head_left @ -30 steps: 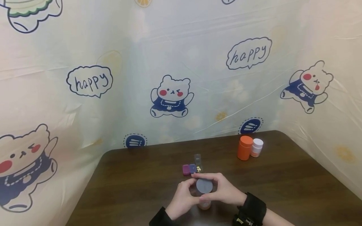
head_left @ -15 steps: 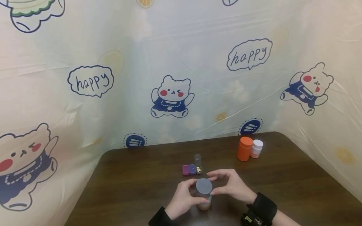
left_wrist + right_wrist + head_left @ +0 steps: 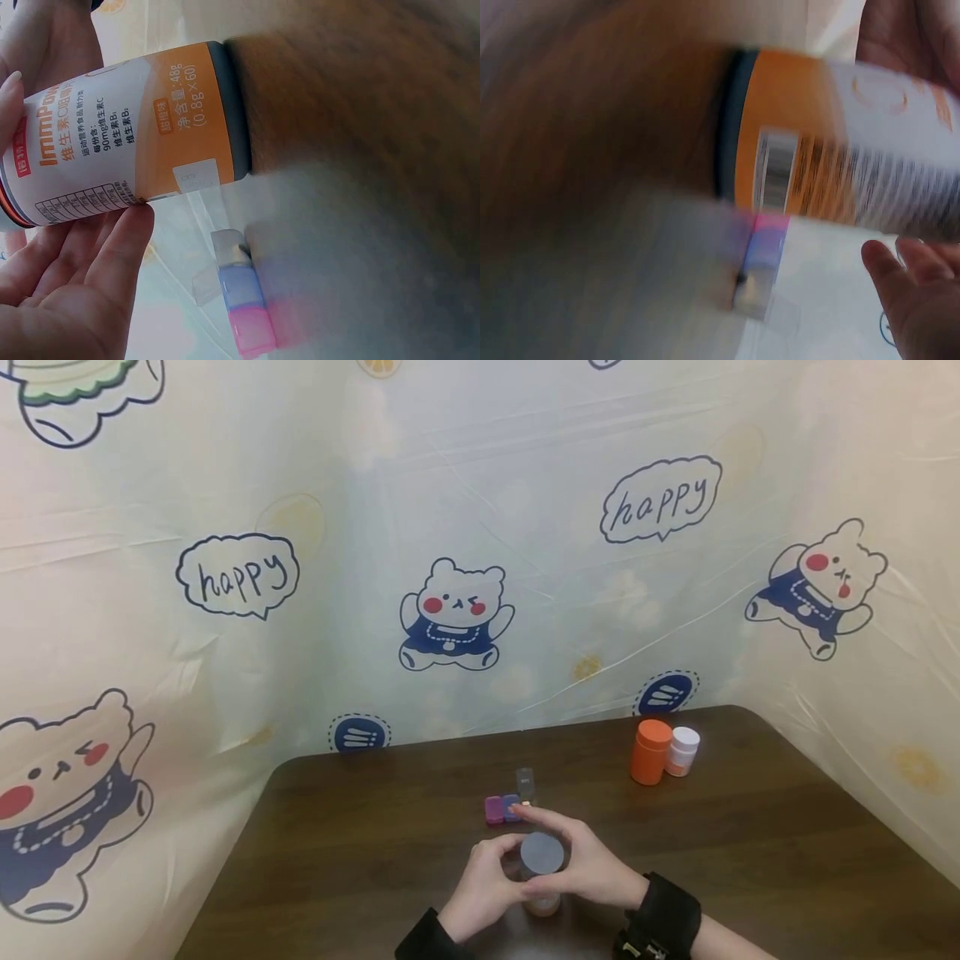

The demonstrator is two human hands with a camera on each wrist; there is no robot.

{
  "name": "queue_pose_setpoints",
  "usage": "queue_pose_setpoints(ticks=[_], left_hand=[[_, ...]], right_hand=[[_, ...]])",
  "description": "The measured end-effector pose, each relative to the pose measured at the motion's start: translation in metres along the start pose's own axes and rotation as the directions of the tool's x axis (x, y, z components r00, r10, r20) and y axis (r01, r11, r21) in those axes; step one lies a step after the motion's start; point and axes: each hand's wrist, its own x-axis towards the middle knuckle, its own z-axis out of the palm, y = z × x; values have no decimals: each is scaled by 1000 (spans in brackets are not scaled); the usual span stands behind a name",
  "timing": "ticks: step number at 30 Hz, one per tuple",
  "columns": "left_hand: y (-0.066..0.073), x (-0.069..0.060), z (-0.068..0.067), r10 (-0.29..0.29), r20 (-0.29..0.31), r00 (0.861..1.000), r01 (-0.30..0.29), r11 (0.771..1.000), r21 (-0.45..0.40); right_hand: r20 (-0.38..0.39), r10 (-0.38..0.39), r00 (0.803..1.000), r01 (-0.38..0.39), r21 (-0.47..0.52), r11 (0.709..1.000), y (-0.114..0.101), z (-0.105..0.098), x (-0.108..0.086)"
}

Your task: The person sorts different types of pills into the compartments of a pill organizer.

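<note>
A bottle (image 3: pixel 112 142) with an orange and white label, in Chinese with a barcode, stands upright on the table under a grey lid (image 3: pixel 542 853). My left hand (image 3: pixel 480 885) grips its side, fingers and thumb curled round it. My right hand (image 3: pixel 592 864) is at the lid: its thumb lies by the near side, and its index finger stretches past the far side. In the right wrist view, its fingertips (image 3: pixel 881 259) stand apart from the bottle. Beyond the hands lies a small pill box (image 3: pixel 501 810) with pink, blue and clear compartments; my right index finger partly covers it.
An orange bottle (image 3: pixel 650 752) and a smaller white bottle (image 3: pixel 682 752) stand side by side at the back right of the dark wooden table (image 3: pixel 360 860). A printed curtain (image 3: pixel 330 652) hangs round the table.
My right hand was at the lid, drew off to the right, and has come back round it with the index finger stretched farther out. My left hand has kept its grip on the bottle.
</note>
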Motion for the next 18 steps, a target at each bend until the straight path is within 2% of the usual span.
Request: queue_pose_setpoints(ticks=[5, 11, 14, 18], left_hand=[[0, 0, 0, -1, 8, 1000, 1, 1000, 20], [2, 0, 0, -29, 40, 999, 32, 998, -54], [3, 0, 0, -38, 40, 998, 41, 996, -79], [2, -1, 0, -32, 34, 999, 34, 996, -86]], right_hand=[[33, -35, 999, 33, 51, 998, 1, 1, -2], [38, -86, 996, 86, 14, 996, 4, -11, -9], [61, -89, 994, 86, 54, 995, 6, -17, -12], [53, -45, 998, 36, 152, 988, 6, -22, -14]])
